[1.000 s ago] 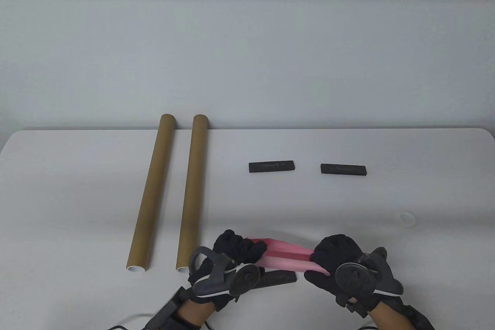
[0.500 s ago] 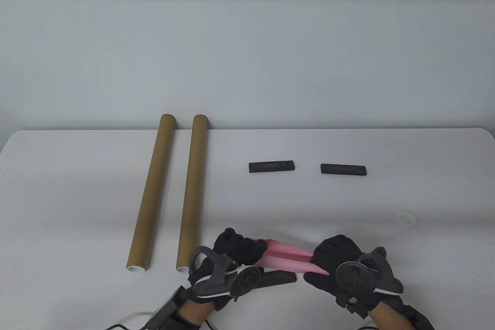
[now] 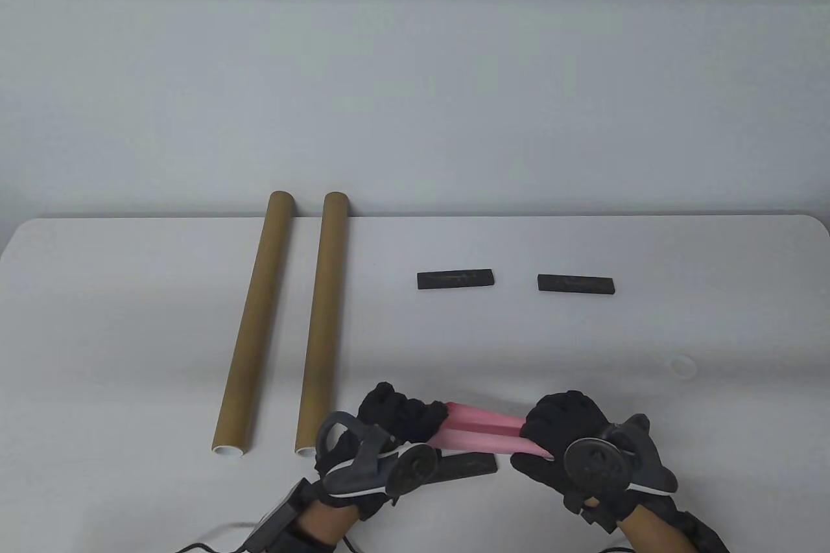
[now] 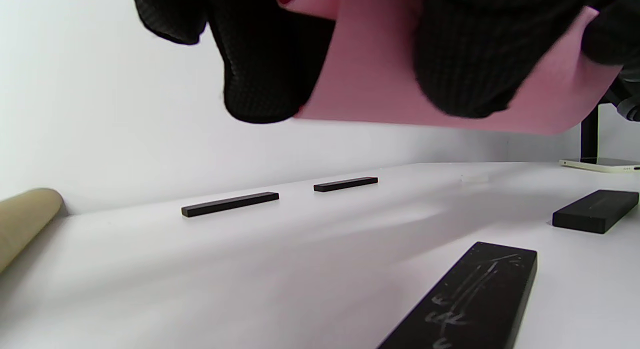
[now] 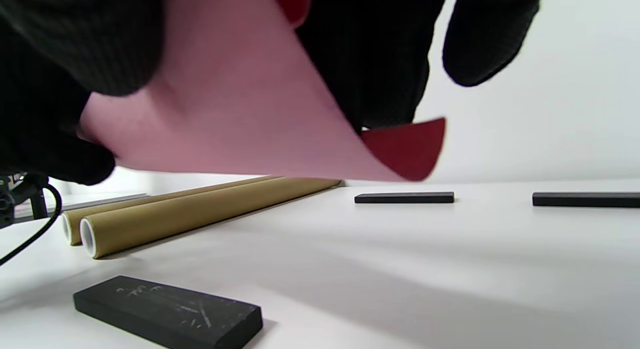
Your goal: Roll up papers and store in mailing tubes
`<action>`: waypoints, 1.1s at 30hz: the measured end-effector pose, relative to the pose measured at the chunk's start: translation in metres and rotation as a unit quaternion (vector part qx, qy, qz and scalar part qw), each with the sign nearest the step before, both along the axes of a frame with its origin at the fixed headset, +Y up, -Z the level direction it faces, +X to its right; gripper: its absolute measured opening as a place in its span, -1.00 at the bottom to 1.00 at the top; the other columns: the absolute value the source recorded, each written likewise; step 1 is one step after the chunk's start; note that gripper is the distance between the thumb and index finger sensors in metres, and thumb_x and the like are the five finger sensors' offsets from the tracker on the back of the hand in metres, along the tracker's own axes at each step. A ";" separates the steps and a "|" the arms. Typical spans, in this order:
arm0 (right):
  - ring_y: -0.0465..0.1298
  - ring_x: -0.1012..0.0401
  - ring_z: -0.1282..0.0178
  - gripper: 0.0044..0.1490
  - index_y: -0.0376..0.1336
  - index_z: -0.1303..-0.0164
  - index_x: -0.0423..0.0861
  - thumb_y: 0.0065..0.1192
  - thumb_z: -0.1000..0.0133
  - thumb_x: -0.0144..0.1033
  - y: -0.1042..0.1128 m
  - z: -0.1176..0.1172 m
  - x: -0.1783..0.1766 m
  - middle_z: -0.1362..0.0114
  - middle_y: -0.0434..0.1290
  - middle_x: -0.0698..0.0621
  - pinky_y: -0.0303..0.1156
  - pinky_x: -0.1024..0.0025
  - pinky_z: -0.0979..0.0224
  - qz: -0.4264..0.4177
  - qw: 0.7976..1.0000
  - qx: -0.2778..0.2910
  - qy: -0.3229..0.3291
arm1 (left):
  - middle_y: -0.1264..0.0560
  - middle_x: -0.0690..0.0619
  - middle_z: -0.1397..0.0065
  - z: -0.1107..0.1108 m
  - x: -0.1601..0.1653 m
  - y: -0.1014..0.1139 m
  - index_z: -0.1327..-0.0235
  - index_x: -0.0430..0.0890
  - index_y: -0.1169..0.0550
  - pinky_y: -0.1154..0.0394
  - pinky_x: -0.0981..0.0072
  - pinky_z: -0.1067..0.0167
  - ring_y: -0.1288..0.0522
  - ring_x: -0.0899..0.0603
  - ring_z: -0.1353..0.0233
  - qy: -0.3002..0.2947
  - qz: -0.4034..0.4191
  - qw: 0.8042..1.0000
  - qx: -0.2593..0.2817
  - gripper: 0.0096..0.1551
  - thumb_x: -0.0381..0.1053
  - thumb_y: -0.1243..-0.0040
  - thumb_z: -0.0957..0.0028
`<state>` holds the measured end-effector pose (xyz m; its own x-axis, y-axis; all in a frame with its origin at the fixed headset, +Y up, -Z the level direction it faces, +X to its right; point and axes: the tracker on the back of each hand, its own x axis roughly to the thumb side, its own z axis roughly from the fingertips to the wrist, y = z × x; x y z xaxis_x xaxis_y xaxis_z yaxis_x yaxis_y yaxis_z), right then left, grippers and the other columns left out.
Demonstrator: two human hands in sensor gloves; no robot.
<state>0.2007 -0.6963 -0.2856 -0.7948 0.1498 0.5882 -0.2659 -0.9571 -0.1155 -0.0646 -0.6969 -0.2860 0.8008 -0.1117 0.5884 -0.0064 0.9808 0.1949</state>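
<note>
Pink paper, rolled loosely into a long shape, hangs above the near edge of the table, with the left hand curled round one end and the right hand curled round the other. Two brown mailing tubes lie side by side well to the left, untouched, their white-rimmed mouths facing the person. Black bars lie on the table farther back, and one more, partly hidden, seems to sit just beneath the roll.
</note>
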 end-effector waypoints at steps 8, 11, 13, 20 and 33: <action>0.41 -0.23 -0.57 -0.22 0.35 -0.38 -0.04 0.46 -0.01 0.12 0.002 0.002 -0.001 -0.55 0.40 -0.11 0.30 -0.38 -0.51 0.030 0.999 0.037 -0.016 | -0.72 0.22 0.13 -0.007 -0.005 -0.004 -0.08 0.13 -0.62 -0.44 -0.04 -0.40 -0.75 0.05 0.06 0.004 0.023 0.999 -0.049 -0.34 0.41 -0.25 0.25; 0.48 -0.19 -0.51 -0.32 0.46 -0.21 -0.03 0.41 -0.02 0.17 0.003 0.003 -0.001 -0.48 0.48 -0.09 0.33 -0.36 -0.50 0.018 0.999 0.040 -0.015 | -0.67 0.17 -0.07 -0.005 -0.005 -0.004 -0.23 0.13 -0.52 -0.40 -0.07 -0.42 -0.71 0.00 -0.10 0.012 0.018 0.999 -0.039 -0.23 0.43 -0.24 0.26; 0.54 -0.17 -0.45 -0.31 0.54 -0.05 -0.06 0.35 -0.01 0.27 0.003 0.002 -0.001 -0.40 0.55 -0.08 0.35 -0.36 -0.48 0.014 0.999 0.029 -0.010 | -0.59 0.14 -0.22 -0.002 -0.004 -0.002 -0.34 0.12 -0.42 -0.35 -0.11 -0.44 -0.65 -0.04 -0.23 0.010 0.012 1.000 -0.018 -0.15 0.39 -0.30 0.25; 0.41 -0.25 -0.56 -0.10 0.37 -0.38 -0.11 0.42 0.03 0.25 0.000 0.000 0.002 -0.57 0.38 -0.16 0.29 -0.40 -0.50 0.016 1.000 0.017 -0.011 | -0.71 0.21 0.09 -0.005 -0.005 -0.001 -0.10 0.13 -0.60 -0.41 -0.07 -0.41 -0.74 0.04 0.03 0.008 0.024 0.999 -0.046 -0.34 0.39 -0.27 0.24; 0.45 -0.23 -0.52 -0.14 0.44 -0.27 -0.09 0.34 0.02 0.32 0.000 0.000 0.002 -0.51 0.45 -0.14 0.31 -0.39 -0.49 0.003 1.000 0.012 -0.009 | -0.69 0.20 0.03 -0.003 -0.005 0.003 -0.13 0.14 -0.58 -0.40 -0.08 -0.42 -0.73 0.03 -0.02 0.010 0.024 0.999 -0.024 -0.33 0.38 -0.29 0.24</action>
<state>0.2024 -0.6967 -0.2859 -0.8058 0.1307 0.5776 -0.2572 -0.9558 -0.1425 -0.0695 -0.6939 -0.2890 0.8161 -0.0448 0.5762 -0.0504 0.9877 0.1482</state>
